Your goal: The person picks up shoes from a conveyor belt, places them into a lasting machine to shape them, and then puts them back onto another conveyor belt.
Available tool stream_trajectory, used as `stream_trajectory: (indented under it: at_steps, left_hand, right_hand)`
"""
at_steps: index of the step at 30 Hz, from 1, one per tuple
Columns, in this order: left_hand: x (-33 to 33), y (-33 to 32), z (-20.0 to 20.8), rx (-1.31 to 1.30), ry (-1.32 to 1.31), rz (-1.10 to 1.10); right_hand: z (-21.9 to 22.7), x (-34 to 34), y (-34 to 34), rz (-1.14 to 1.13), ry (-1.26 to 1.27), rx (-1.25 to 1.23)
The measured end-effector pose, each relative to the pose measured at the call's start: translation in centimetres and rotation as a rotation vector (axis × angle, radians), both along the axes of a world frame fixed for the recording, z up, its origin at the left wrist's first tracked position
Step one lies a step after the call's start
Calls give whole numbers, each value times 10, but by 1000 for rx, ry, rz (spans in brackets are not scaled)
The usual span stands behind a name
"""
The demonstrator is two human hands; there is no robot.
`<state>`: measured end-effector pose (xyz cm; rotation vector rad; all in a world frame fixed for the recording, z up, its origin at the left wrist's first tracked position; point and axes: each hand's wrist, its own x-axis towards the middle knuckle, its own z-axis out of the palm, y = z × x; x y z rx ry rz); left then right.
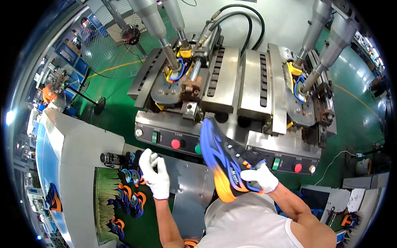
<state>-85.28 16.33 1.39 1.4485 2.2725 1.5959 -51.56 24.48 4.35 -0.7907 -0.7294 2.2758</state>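
While a large grey metal press machine (244, 82) fills the upper centre of the frame, a person in a sleeveless grey top stands at the bottom edge, seen from above. The machine has two stations, each with a blue and yellow shoe clamped under steel rods, one at upper centre left (178, 70) and one at upper right (298, 84). Green floor (351, 115) surrounds it, and a wire-caged fan (113, 45) stands at upper left. A pale conveyor (78, 165) runs down the left side, carrying a row of blue and orange shoes (132, 194) at lower left. The right hand (260, 177), in a white glove, is clamped on the heel end of a blue, black and orange shoe (223, 159), which is held tilted in the centre of the frame, in front of the machine's button panel (175, 142). The gloved left hand (155, 173) is well apart from the right, at centre left, fingers curled on the top shoe of the row; whether it grips it is unclear.
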Motion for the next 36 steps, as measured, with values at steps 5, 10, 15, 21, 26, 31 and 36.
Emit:
stream_trajectory:
  at_steps: [5, 10, 15, 21, 26, 31, 36]
  left_hand:
    - [18, 43, 2, 27, 44, -127]
    - [-2, 94, 36, 21, 300, -221]
    - [-36, 161, 41, -7, 344, -375]
    - [-78, 257, -4, -188, 446, -539]
    - [-66, 348, -36, -530, 462, -386]
    - [-62, 414, -48, -519, 691, -215]
    - [-72, 460, -32, -673, 568, -308]
  right_hand:
    - [4, 23, 12, -156, 15, -111]
    - [4, 6, 24, -243, -13, 27]
    - [-10, -5, 35, -230, 0, -7]
    - [-10, -19, 49, -287, 158, 107]
    - [-28, 9, 42, -269, 62, 8]
    - [9, -3, 45, -389, 40, 46]
    - [-3, -1, 41, -471, -138, -100]
